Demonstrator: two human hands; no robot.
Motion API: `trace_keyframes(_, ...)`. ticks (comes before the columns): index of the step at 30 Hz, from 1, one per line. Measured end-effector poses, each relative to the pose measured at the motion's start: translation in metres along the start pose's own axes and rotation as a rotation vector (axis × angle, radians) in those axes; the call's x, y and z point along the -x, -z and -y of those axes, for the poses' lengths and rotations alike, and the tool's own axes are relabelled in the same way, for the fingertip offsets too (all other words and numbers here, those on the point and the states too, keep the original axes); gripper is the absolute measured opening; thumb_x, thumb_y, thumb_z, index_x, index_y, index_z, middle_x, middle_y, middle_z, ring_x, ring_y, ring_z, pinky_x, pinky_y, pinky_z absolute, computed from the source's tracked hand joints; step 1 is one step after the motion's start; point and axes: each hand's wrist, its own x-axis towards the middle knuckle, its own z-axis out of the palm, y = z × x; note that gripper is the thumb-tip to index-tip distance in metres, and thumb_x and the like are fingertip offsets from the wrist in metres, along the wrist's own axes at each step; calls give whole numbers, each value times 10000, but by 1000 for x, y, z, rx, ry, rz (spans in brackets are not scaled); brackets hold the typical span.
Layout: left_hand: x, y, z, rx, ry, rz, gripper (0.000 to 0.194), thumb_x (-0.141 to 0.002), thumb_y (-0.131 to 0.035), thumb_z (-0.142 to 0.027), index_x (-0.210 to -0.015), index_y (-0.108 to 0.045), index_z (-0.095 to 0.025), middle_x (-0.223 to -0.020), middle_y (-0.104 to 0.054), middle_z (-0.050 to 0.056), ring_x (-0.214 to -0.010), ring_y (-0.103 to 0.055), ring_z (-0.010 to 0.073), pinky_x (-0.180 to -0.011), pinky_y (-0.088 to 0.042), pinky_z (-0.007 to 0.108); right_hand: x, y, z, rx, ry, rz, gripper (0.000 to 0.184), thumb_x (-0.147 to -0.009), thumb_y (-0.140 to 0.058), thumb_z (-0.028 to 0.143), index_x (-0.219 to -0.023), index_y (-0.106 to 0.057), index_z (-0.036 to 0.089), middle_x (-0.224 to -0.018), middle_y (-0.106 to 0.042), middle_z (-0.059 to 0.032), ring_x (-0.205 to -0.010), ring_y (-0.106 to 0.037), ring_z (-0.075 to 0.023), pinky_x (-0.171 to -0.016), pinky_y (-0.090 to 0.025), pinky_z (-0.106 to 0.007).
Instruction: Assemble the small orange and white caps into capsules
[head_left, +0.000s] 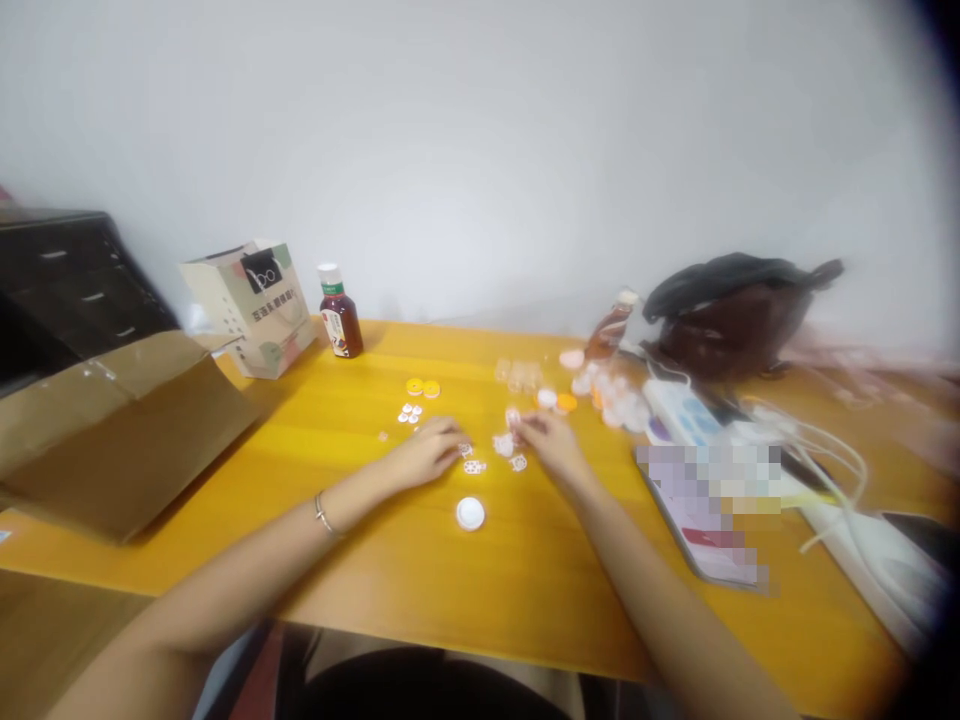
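Note:
My left hand [426, 452] rests on the yellow table [390, 560] with its fingers curled, fingertips at a small white patterned piece [466, 450]. My right hand [549, 440] is closed in a pinch on a small white piece [513, 416] just above the table. More small white pieces [474, 466] lie between the hands, and a round white cap [470, 513] sits nearer to me. Two orange discs [422, 388] and a cluster of little white pieces [409, 413] lie beyond my left hand. The picture is blurred.
An open cardboard box [112, 430] stands at the left, a paper bag [251, 305] and a dark bottle [340, 312] behind it. At the right are a phone [705, 500], a power strip [686, 412] with white cables, a dark bag [731, 310] and a heap of caps [611, 395].

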Motion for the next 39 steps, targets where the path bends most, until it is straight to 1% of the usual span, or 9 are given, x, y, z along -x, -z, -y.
trace_keyframes(3, -2, -6, 2, 24, -15, -1, 212, -853, -445, -222, -960, -622, -174, -932, -558, 84, -926, -503, 185, -843, -395, 309, 4, -18, -4, -113, -41, 44, 252, -628, -649, 409, -648, -577, 169, -605, -655, -16, -548, -603, -120, -572, -473, -248)
trace_keyframes(8, -1, -9, -2, 197, 47, -54, 179, -826, -486, -240, -815, -644, -158, -867, -600, 77, -849, -542, 172, -802, -405, 284, 24, -39, -10, -235, -97, 133, 249, -601, -688, 385, -700, -619, 168, -693, -685, -24, -654, -641, -129, -694, -501, -267)
trace_keyframes(11, 3, -7, -3, 255, 118, -98, 186, -817, -490, -261, -771, -632, -149, -789, -623, 53, -756, -563, 144, -727, -425, 244, 34, -43, -12, -272, -123, 172, 239, -601, -692, 362, -721, -648, 160, -724, -690, -29, -678, -642, -133, -733, -499, -281)
trace_keyframes(15, 8, -2, 4, 329, 223, -173, 202, -794, -501, -279, -673, -561, -129, -689, -609, 29, -639, -553, 112, -603, -425, 201, 39, -44, -12, -289, -125, 139, 188, -621, -688, 328, -709, -646, 167, -726, -683, -12, -663, -622, -110, -724, -489, -259)
trace_keyframes(19, 10, 1, 6, 409, 256, -172, 211, -764, -537, -301, -645, -488, -133, -609, -560, -4, -544, -515, 82, -512, -393, 171, 41, -44, -8, -285, -122, 136, 170, -618, -696, 309, -693, -645, 165, -697, -676, -7, -637, -604, -105, -701, -482, -253)
trace_keyframes(25, 9, 8, -7, 697, 257, -20, 186, -757, -574, -300, -788, -502, -131, -719, -602, 26, -647, -571, 105, -593, -437, 202, 43, -45, -7, -270, -105, 155, 173, -604, -702, 307, -692, -659, 164, -688, -668, -4, -651, -600, -114, -715, -478, -263)
trace_keyframes(28, 9, 12, -10, 803, 290, 0, 215, -756, -590, -314, -831, -515, -127, -732, -617, 38, -672, -585, 114, -632, -446, 224, 43, -47, -8, -323, -126, 177, 171, -600, -706, 312, -669, -651, 166, -681, -663, 2, -666, -602, -115, -734, -476, -267)
trace_keyframes(34, 7, 11, -4, 904, 296, -24, 242, -748, -613, -298, -880, -560, -103, -782, -637, 64, -709, -603, 120, -708, -466, 261, 46, -49, -9, -428, -172, 217, 188, -592, -723, 314, -680, -645, 168, -706, -672, -2, -697, -610, -113, -751, -470, -254)
trace_keyframes(39, 4, 2, -14, 944, 382, -190, 297, -705, -658, -271, -931, -594, -91, -861, -658, 98, -771, -622, 146, -782, -478, 304, 49, -51, -8, -497, -178, 136, 160, -584, -731, 289, -656, -641, 177, -716, -669, 2, -713, -610, -115, -774, -476, -256)
